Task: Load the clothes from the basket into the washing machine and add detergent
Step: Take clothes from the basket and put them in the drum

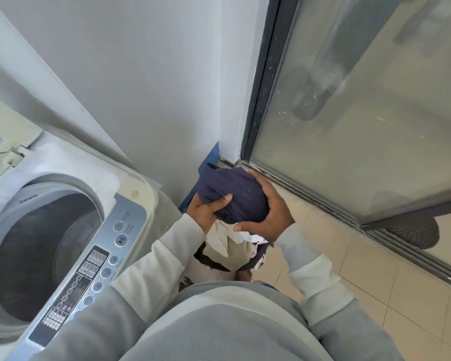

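head: washing machine [63,230] drum open

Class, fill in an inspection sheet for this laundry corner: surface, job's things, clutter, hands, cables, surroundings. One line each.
Surface: tiled floor, pale, bare where visible.
Job's things: washing machine on the left, lid up, drum open; contents too dark to tell. Navy garment bunched and lifted above a pile of pale clothes; the basket itself is hidden. Detergent: nothing seen.
Clutter: blue object in the corner, unidentifiable.
Hands: left hand and right hand both grip the navy garment, fingers curled over it.
Cables: nothing seen.
Surroundings: white wall; dusty sliding glass door on the right.
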